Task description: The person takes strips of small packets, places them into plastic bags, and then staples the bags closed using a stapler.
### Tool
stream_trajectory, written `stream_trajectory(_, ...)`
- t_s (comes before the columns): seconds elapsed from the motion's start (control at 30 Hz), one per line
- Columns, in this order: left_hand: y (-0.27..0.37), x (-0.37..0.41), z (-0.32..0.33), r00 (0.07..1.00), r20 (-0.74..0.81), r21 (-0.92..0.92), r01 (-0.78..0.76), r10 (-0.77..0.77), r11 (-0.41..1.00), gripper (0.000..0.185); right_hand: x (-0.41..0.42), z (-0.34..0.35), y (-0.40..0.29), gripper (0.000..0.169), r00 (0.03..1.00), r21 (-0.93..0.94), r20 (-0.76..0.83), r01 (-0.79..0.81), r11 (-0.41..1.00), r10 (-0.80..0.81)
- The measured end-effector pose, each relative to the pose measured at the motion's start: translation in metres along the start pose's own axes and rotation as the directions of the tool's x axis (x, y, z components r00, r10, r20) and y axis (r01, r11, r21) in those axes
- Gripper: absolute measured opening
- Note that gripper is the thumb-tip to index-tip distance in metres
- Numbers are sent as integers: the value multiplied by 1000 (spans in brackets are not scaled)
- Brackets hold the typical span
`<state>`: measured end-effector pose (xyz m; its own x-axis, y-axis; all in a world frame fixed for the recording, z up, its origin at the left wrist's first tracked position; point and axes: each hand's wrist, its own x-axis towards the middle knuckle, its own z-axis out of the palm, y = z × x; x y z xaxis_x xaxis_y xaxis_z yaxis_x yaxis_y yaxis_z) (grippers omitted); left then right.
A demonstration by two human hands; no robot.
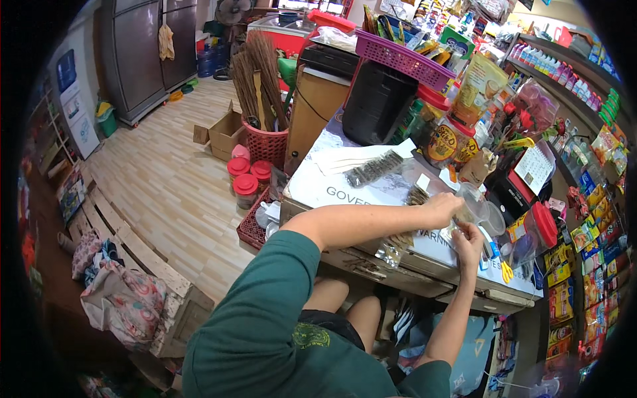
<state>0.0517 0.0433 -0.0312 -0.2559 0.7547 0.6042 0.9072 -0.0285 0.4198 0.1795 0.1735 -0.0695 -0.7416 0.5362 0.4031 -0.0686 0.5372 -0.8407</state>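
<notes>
Both hands meet over the right part of a printed-topped table [304, 191]. My left hand [442, 210] and my right hand [468, 242] pinch a small clear plastic bag [464, 215] with something in it, its contents unclear. Clear round plastic tubs [473, 198] stand just beyond the fingers. Left of the hands lies a strip of brown-filled packets [417, 195], and another bundle of them [395, 245] hangs at the table's front edge. A clear-wrapped bundle of dark dried pieces [374, 169] rests farther left. Yellow-handled scissors [506, 272] lie to the right.
A red-lidded plastic jar [530, 231] stands right of the tubs. Behind are a black bin [378, 102], a purple basket [405, 59] of packets and Stik-O jars [443, 144]. Left of the table are a pink basket of brooms [266, 144] and red-lidded jars [245, 191] on the floor.
</notes>
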Motion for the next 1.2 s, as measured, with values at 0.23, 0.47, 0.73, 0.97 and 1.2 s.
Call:
stream_trajectory(0.23,-16,7,7,1000,-22,2,-8,8,1000,21,11,2,-2,29,999,-322,49,29,946,-15)
stream_trajectory(0.47,-21,5,2,997,-64,11,-49,50,999,17,9,0,7,26,1000,-287,8,22,958,-21)
stream_trajectory(0.73,-33,16,-43,982,-181,-260,8,-57,966,33,-3,-8,-9,19,953,-591,-136,142,794,-271)
stream_trajectory(0.97,-30,13,-49,983,35,-712,149,-178,686,28,6,23,-60,21,988,342,-154,54,938,0)
stream_trajectory(1.2,-46,2,-54,951,305,-574,231,-56,786,34,19,37,-67,22,995,10,-53,80,997,-79)
